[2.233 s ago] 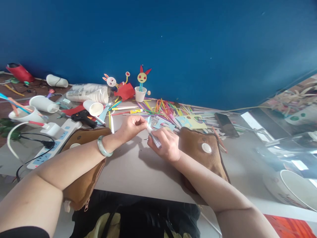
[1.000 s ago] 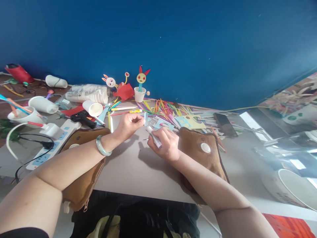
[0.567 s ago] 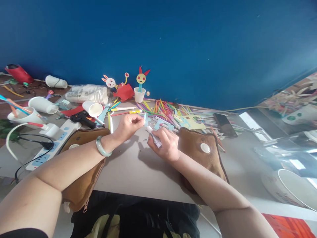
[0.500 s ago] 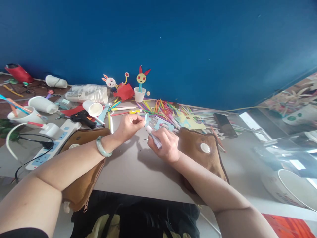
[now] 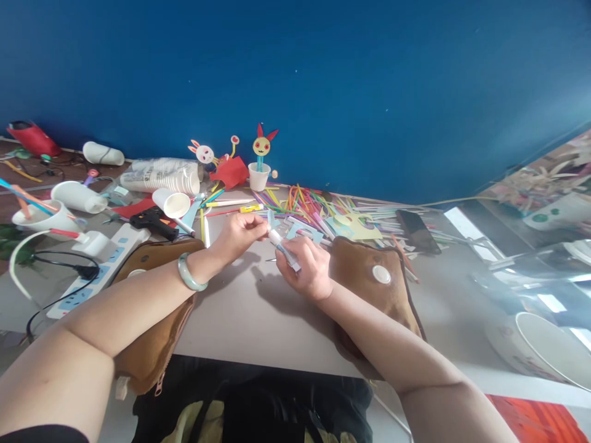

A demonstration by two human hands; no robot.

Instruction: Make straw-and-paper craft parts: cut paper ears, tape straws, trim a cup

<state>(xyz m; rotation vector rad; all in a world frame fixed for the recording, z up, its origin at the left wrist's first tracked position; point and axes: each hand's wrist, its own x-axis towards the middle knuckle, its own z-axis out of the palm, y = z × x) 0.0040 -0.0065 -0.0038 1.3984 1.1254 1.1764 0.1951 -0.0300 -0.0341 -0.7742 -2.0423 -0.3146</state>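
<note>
My left hand (image 5: 236,239), a bangle on its wrist, pinches a small piece of light blue paper (image 5: 270,217) between thumb and fingertips. Wrapped in my right hand (image 5: 308,267) is a white glue stick (image 5: 290,256), tilted up to the left. Its tip is at the lower edge of the blue paper, close to my left fingertips; whether they touch I cannot tell. A thin metal point (image 5: 271,260) shows at the right hand's left side; the rest of it is hidden. Just behind the hands lies a light blue paper with cut-outs (image 5: 307,232).
Brown cushions (image 5: 369,289) lie under both forearms. Loose coloured sticks (image 5: 300,200) spread along the blue wall, near a rabbit figure in a paper cup (image 5: 259,178). At left are a black glue gun (image 5: 154,220) and a power strip (image 5: 99,277); a phone (image 5: 418,231) lies right.
The glue stick's tip has come up against or very near the lower edge of the blue paper piece. Both hands keep their grips, and the view has shifted slightly.
</note>
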